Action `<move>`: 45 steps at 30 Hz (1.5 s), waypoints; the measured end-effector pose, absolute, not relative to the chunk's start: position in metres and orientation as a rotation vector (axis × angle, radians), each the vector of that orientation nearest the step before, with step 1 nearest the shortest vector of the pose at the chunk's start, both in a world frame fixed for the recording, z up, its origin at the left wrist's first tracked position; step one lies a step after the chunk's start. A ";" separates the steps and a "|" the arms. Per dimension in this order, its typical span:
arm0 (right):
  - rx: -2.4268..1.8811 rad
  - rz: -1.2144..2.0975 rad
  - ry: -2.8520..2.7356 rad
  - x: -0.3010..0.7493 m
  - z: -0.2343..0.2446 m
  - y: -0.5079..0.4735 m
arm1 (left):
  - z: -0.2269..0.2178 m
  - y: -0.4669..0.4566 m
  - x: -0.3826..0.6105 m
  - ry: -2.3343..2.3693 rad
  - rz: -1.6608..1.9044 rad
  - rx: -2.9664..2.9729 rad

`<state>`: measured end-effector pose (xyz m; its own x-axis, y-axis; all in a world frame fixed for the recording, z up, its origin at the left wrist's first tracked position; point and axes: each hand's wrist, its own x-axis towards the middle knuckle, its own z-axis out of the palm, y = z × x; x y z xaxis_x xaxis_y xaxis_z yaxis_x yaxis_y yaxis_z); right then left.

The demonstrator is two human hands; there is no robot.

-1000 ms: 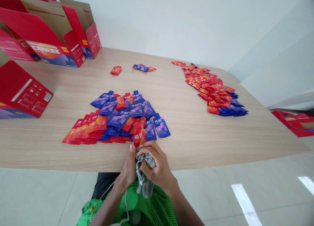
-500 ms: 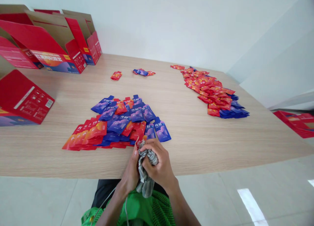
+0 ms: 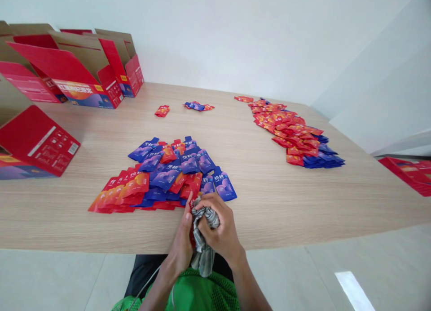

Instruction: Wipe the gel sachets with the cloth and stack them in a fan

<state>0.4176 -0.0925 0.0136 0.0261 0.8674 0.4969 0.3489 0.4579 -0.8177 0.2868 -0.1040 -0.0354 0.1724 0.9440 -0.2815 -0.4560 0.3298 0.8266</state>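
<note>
At the table's front edge, my left hand (image 3: 183, 239) is closed around a red pouch (image 3: 192, 203), most of which is hidden by fingers and cloth. My right hand (image 3: 218, 221) grips a crumpled grey striped cloth (image 3: 201, 239) and presses it against the pouch; the cloth's end hangs down over my lap. Just beyond both hands lies a pile of red and blue pouches (image 3: 164, 174), overlapping one another. A single blue pouch (image 3: 224, 184) lies at the right side of that pile, close to my right hand's fingers.
Open red cardboard boxes (image 3: 84, 84) stand at the back left, with another box (image 3: 43, 142) nearer. A long heap of red and blue pouches (image 3: 289, 131) lies to the right. Small pouches (image 3: 195, 106) lie near the wall. A red box (image 3: 409, 171) is beyond the right edge.
The whole view has shifted slightly, so everything sits a little lower. The red pouch's top shows less between my hands; the cloth remains pressed on it.
</note>
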 end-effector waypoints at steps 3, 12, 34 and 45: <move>-1.052 0.622 -1.620 0.418 0.013 -0.098 | -0.036 -0.104 0.286 0.980 1.130 0.645; -1.142 0.475 -1.492 0.420 0.014 -0.089 | -0.035 -0.108 0.295 0.876 1.114 0.665; -1.199 0.276 -1.109 0.446 0.011 -0.096 | -0.024 -0.106 0.284 0.705 0.882 0.303; -1.120 0.407 -1.765 0.432 0.038 -0.110 | 0.000 -0.100 0.300 0.930 1.043 0.256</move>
<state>0.4316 -0.1097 0.0382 -0.1068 0.8291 0.5488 0.5053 0.5206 -0.6882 0.3004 -0.1004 -0.0003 0.1775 0.8262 -0.5347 -0.6255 0.5141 0.5869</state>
